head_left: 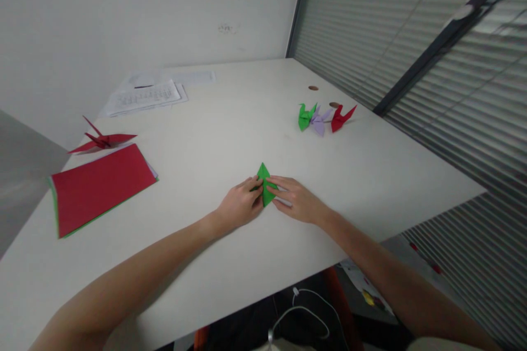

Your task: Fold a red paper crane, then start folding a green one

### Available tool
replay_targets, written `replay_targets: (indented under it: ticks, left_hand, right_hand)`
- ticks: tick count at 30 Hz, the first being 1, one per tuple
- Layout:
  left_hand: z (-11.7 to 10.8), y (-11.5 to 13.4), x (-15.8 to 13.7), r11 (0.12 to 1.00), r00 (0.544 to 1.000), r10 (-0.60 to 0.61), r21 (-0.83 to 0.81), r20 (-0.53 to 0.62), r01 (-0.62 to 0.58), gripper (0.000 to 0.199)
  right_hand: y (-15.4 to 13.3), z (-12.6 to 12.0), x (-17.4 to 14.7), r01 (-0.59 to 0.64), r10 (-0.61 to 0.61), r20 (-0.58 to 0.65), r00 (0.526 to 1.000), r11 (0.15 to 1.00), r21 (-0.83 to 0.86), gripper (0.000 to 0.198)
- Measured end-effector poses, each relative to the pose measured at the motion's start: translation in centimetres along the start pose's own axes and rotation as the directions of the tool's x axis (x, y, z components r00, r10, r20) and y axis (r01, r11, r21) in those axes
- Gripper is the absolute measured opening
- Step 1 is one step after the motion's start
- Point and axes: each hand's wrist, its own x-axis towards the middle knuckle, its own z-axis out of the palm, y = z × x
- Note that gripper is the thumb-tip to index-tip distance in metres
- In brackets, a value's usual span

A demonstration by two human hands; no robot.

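Note:
A small green folded paper (265, 186), shaped like a diamond with a point at the far end, lies on the table in front of me. My left hand (242, 201) has its fingers curled over the paper's left edge. From the other side, my right hand (299, 199) holds the right corner, fingers on top and thumb nearer me. Both sets of fingertips touch the paper, and its left edge is partly hidden beneath them.
Red and green paper sheets (105, 186) lie at left, beside a red paper crane (102, 141). Green (305, 118), lilac (319, 122) and red (340, 118) cranes stand at right. Printed pages (144, 97) lie at the back of the white table (230, 137). Blinds (362, 27) line the right side.

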Motion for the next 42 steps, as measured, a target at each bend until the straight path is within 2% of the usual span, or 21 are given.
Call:
replay_targets:
  ticks: [4,10,14,17,23,30,42]
  left_hand:
    - [-0.2,-0.1,0.1,0.999,1.0,-0.01,-0.034,0.006,0.011,0.02]
    - [-0.5,-0.6,0.2,0.982,0.994,-0.096,-0.158,0.052,0.103,0.017]
    - [-0.5,-0.9,0.2,0.974,0.994,-0.091,-0.204,0.054,0.1,0.015]
    - [-0.5,-0.8,0.2,0.979,0.997,-0.06,-0.191,0.045,0.068,0.014]
    - [-0.9,-0.4,0.5,0.998,0.998,0.049,-0.05,0.028,-0.047,0.013]
    - [-1.1,-1.1,0.5,0.993,0.993,0.109,-0.049,0.033,-0.108,0.014]
    - [-1.0,-1.3,0.7,0.994,0.998,0.066,-0.09,0.023,-0.064,0.018]
  right_hand:
    - [0.1,0.0,0.0,0.022,-0.021,0.025,0.999,1.0,-0.014,0.034]
    - [0.0,-0.1,0.0,0.005,-0.005,0.038,0.999,1.0,0.004,0.037]
    - [-0.2,-0.3,0.1,-0.009,0.008,0.048,0.999,1.0,0.008,0.036]
    - [-0.3,-0.2,0.2,-0.016,0.016,0.04,0.999,1.0,0.013,0.037]
    - [-0.3,-0.2,0.2,-0.006,0.005,0.028,1.0,1.0,0.018,0.036]
    - [0.0,-0.2,0.3,0.011,-0.012,0.037,0.999,1.0,0.023,0.034]
    - [0.1,-0.2,0.3,-0.014,0.012,0.045,0.999,0.999,0.042,0.036]
